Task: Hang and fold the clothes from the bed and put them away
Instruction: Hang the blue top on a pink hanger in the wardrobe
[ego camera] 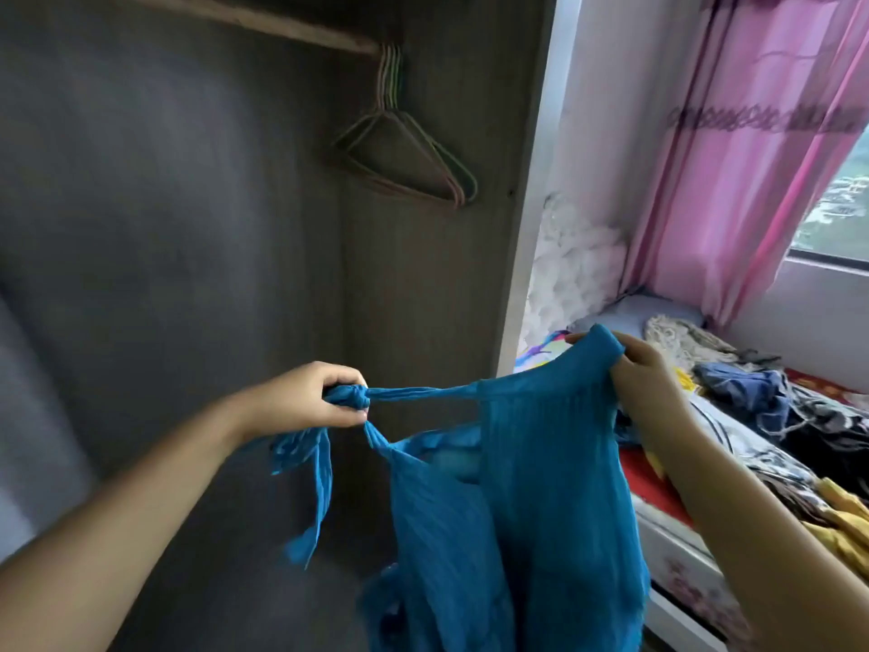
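Clothes [771, 416] lie heaped on the bed [691, 585] at right, while one blue garment [526, 487] is held up in front of the open wardrobe [188, 204]. Left hand [305, 400] grips the garment's knotted strap ends, right hand [649, 374] pinches its top edge, and the strap is stretched between them. Empty hangers [409, 152] hang from the rail [263, 21] inside the wardrobe, above and apart from the garment.
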